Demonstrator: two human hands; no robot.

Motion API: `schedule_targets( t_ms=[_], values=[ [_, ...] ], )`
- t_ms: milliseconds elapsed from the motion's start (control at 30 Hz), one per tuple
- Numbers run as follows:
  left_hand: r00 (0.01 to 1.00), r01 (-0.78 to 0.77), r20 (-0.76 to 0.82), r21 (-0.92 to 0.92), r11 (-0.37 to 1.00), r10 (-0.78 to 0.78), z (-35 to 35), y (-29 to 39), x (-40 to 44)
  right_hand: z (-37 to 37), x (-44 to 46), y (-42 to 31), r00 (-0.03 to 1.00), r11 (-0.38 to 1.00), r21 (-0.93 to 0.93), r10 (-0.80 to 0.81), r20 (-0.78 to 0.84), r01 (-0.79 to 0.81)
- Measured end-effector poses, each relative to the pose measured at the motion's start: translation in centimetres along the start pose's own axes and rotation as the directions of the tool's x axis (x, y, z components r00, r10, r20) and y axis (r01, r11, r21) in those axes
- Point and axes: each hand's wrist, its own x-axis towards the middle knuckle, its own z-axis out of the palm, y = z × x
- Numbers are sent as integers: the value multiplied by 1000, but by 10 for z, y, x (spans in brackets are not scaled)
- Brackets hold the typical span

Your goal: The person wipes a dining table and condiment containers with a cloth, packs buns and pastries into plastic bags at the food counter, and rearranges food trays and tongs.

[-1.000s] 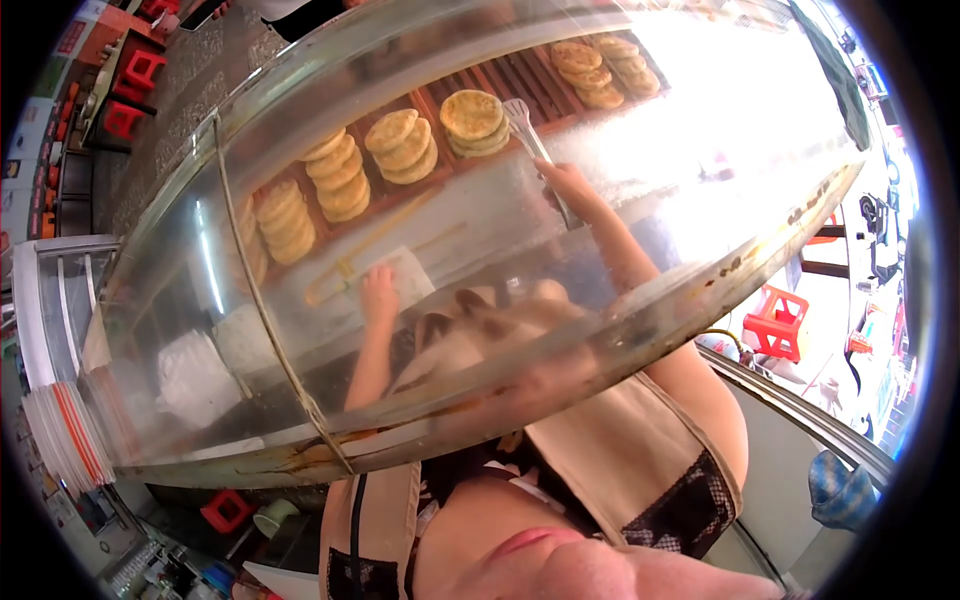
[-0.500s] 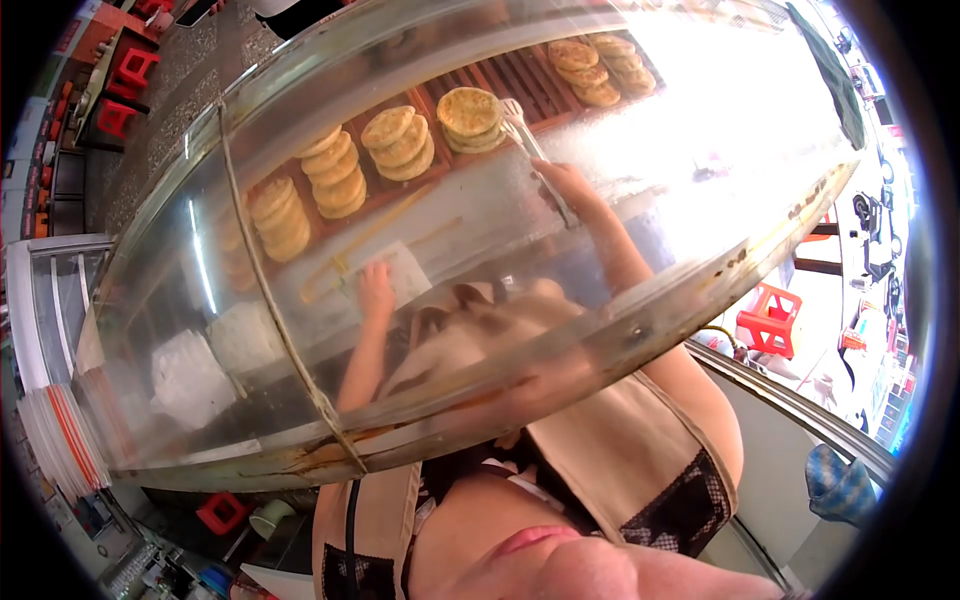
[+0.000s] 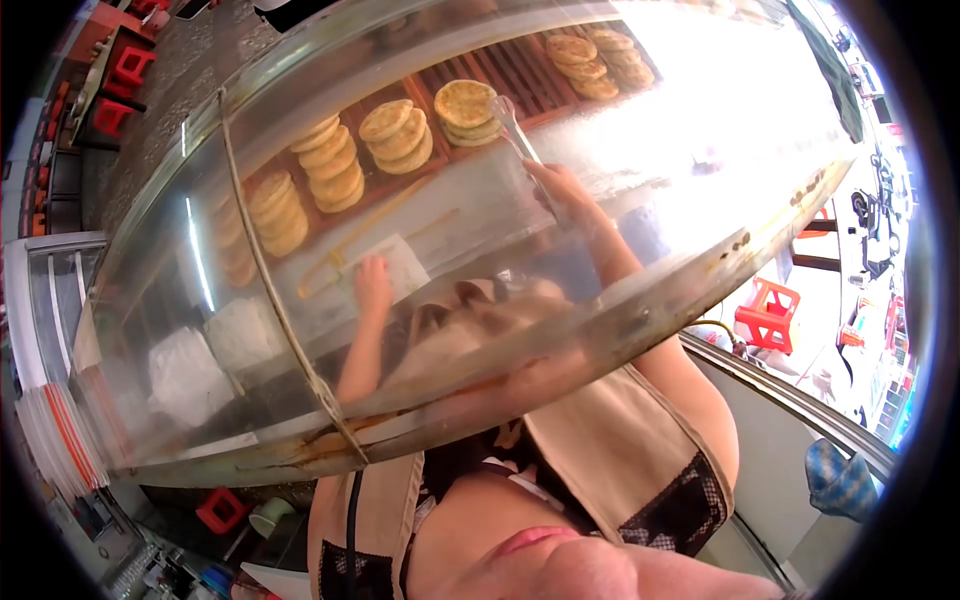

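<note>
Through the cloudy clear cover, my right hand (image 3: 562, 190) is wrapped round metal tongs (image 3: 518, 130). The tongs' tip is at the right edge of the top flatbread (image 3: 465, 103) of a short stack; whether it touches cannot be told. My left hand (image 3: 374, 283) is closed on the edge of a white paper bag (image 3: 402, 268) low over the metal counter; its fingertips are partly hidden. Left of that stack stand more round golden flatbreads (image 3: 397, 136) in leaning piles on a brown slatted rack (image 3: 480, 80).
The curved clear cover (image 3: 560, 365) has a stained rim and a cord (image 3: 275, 300) across it. White plastic bags (image 3: 190, 375) lie at the left, and long yellowish tongs (image 3: 350, 240) beside the paper bag. More flatbreads (image 3: 582, 66) sit far right. A red stool (image 3: 768, 315) stands outside.
My right hand and the tongs have shifted slightly left, bringing the tip closer to the top flatbread. My left hand stays at the paper bag, nearly unmoved.
</note>
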Motion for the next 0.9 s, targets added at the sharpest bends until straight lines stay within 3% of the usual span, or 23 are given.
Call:
schedule_targets(
  t_ms=[67,167,433,600,633,700,800,833,867,900],
  values=[
    [1000,2,4,6,1000,-2,-2,1,2,6,10,-4,1000,996,-94,5,-1,-5],
    [1000,6,11,1,1000,-6,0,3,-1,17,24,1,995,994,-37,-100,-20,99],
    [1000,31,-4,-4,1000,-31,2,2,-2,57,52,2,986,985,-103,-148,-70,141],
    [987,134,92,-28,991,-131,-2,2,0,53,28,18,960,961,-124,-259,-102,246],
    [985,153,87,-39,987,-149,5,5,-2,48,18,17,978,978,-66,-202,-53,198],
    [989,83,-112,-138,987,-99,17,2,-13,50,10,27,993,993,-9,-118,-1,118],
    [975,214,-9,-236,948,-222,9,5,-8,58,28,21,984,982,103,-164,63,157],
    [968,212,-39,-393,895,-247,27,-10,-12,59,23,19,989,981,131,-148,21,144],
    [959,239,-43,-401,884,-279,18,-4,-10,59,18,19,992,980,151,-129,-16,130],
    [979,160,-83,-272,949,-188,10,0,-9,56,13,25,992,985,120,-126,15,123]
  ],
)
